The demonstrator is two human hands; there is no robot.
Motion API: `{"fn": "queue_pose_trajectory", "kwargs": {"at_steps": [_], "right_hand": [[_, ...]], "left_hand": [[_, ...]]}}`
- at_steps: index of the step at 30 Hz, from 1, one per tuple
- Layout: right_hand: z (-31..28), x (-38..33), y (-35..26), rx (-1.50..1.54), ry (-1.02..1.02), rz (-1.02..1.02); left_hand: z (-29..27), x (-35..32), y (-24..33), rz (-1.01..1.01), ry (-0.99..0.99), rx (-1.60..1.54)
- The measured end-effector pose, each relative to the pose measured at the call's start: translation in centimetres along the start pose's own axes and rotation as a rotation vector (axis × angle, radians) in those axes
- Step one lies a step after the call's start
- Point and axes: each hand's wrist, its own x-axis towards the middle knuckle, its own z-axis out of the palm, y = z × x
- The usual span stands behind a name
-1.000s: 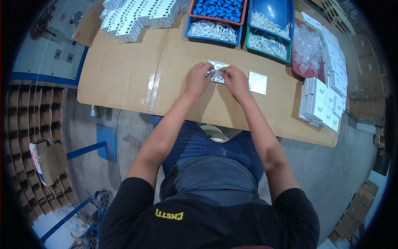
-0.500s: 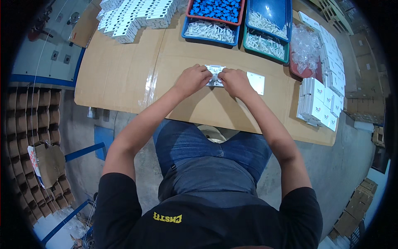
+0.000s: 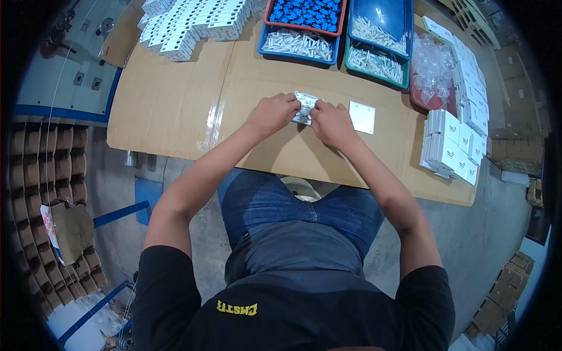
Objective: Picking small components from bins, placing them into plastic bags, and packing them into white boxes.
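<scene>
Between my hands, on the cardboard-covered table, is a white squarish plastic housing, now lying slightly turned. My left hand grips its left edge with bent fingers. On the opposite edge, the closed fingers of my right hand press against the housing. Fingers cover parts of both sides, and small details inside it are too fine to make out. A flat white square plate lies just right of my right hand, untouched.
Beyond my hands stand a red tray of small blue parts and a blue tray of white stick-like pieces. A green tray holds similar pieces. Clear plastic bags fill a red bin. White boxes are stacked right; white blocks stand far left.
The housing has turned slightly clockwise between my hands. My right hand has shifted a little nearer to me, while my left stays nearly in place.
</scene>
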Motion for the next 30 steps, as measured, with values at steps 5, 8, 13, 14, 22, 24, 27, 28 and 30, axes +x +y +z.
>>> {"fn": "queue_pose_trajectory", "kwargs": {"at_steps": [5, 8, 13, 14, 22, 24, 27, 28, 30], "right_hand": [[-0.1, -0.3, 0.2, -0.047, 0.031, -0.07], [-0.2, 0.1, 0.9, -0.007, -0.022, -0.134], [-0.4, -0.5, 3.4, 0.128, -0.061, -0.257], [-0.1, -0.7, 3.4, 0.19, -0.033, -0.21], [0.0, -1.4, 1.8, 0.338, 0.01, -0.058], [0.4, -1.2, 1.9, 0.509, 0.055, 0.052], [1.4, -0.7, 2.4, 0.607, -0.038, 0.191], [1.3, -0.7, 2.4, 0.608, -0.037, 0.191], [1.0, -0.9, 2.4, 0.469, 0.014, 0.076]], "left_hand": [[-1.1, -0.6, 0.7, 0.101, 0.021, 0.002], [-0.7, -0.8, 0.3, 0.118, 0.011, 0.027], [0.3, -1.3, 0.0, 0.152, 0.002, 0.129], [0.3, -1.3, 0.1, 0.153, 0.002, 0.126], [1.5, -2.3, 0.2, 0.158, 0.125, 0.094], [1.5, -2.3, 0.3, 0.152, 0.11, 0.093], [1.4, -2.3, 0.4, 0.151, 0.107, 0.08], [1.2, -2.2, 0.5, 0.163, 0.119, 0.06], [0.9, -2.1, 0.8, 0.147, 0.1, 0.054]]}}
